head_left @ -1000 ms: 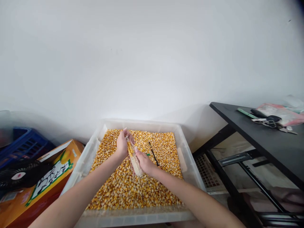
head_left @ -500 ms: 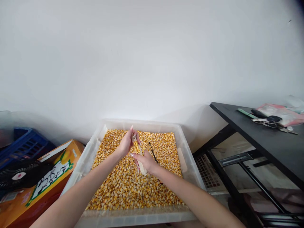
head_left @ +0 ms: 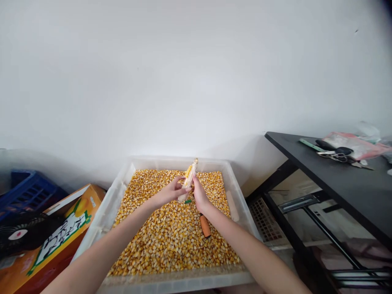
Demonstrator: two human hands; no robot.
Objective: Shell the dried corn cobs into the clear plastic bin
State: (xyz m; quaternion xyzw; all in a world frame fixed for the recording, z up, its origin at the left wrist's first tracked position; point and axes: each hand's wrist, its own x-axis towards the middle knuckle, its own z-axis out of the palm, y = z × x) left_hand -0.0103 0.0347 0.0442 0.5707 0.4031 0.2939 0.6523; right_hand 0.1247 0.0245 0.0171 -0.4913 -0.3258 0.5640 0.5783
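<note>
A partly stripped corn cob stands tilted between my hands, its top leaning right; a strip of yellow kernels is left on one side and the rest is pale. My left hand closes on its lower part from the left, thumb and fingers around it. Against its right side, my right hand grips it, some fingers hidden behind. Below the hands, loose corn kernels fill a translucent plastic bin. An orange handle lies on the kernels by my right wrist; a small green piece shows under the cob.
At right, a black table holds scissors, a green-handled item and a pink-edged plastic bag. An orange carton, a black fan and a blue crate stand left. A white wall rises behind the bin.
The cob has swung from leaning left to leaning right, and its top is higher. My left hand has moved down to its lower part, my right hand up along its side. The orange handle has come into view.
</note>
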